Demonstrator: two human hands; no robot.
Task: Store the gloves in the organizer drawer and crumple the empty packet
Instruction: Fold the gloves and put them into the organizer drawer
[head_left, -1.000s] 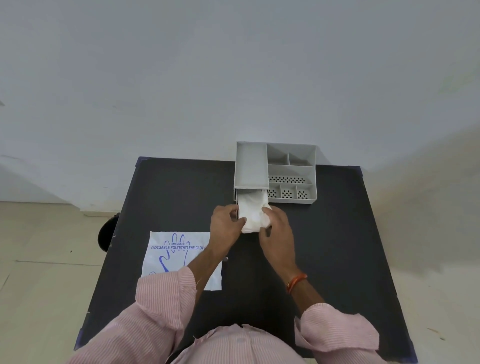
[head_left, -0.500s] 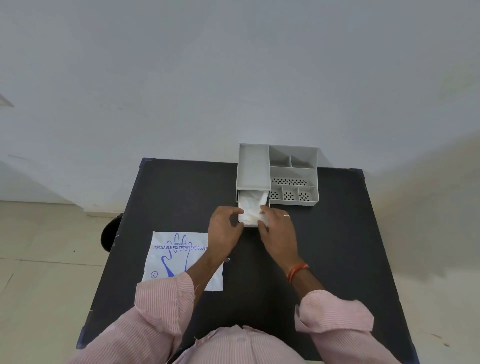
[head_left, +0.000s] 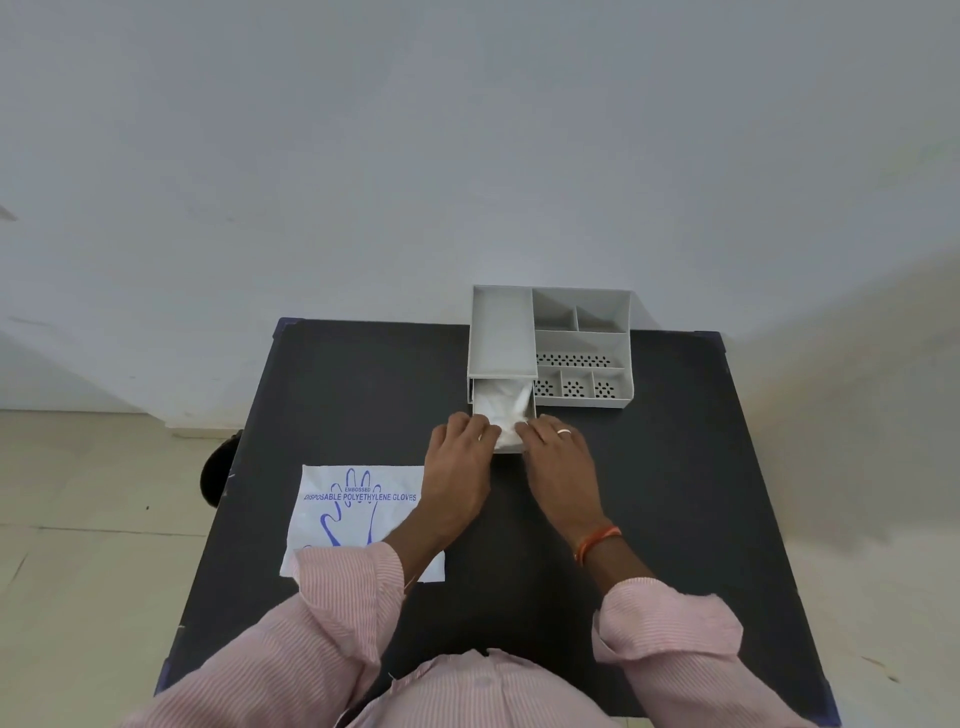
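Crinkled white gloves (head_left: 501, 410) are pressed into the grey plastic drawer (head_left: 506, 449) at frame centre.
They are pinned under the flat, narrowly spread left hand (head_left: 460, 457) and right hand (head_left: 558, 457); the flat printed packet (head_left: 353, 499) lies lower left on the black table (head_left: 675, 467).

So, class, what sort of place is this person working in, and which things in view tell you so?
Probably a plain indoor room set up as a simple work station: a small black table against a bare white wall, a tiled floor, and only a grey desk organizer and a glove packet on it.
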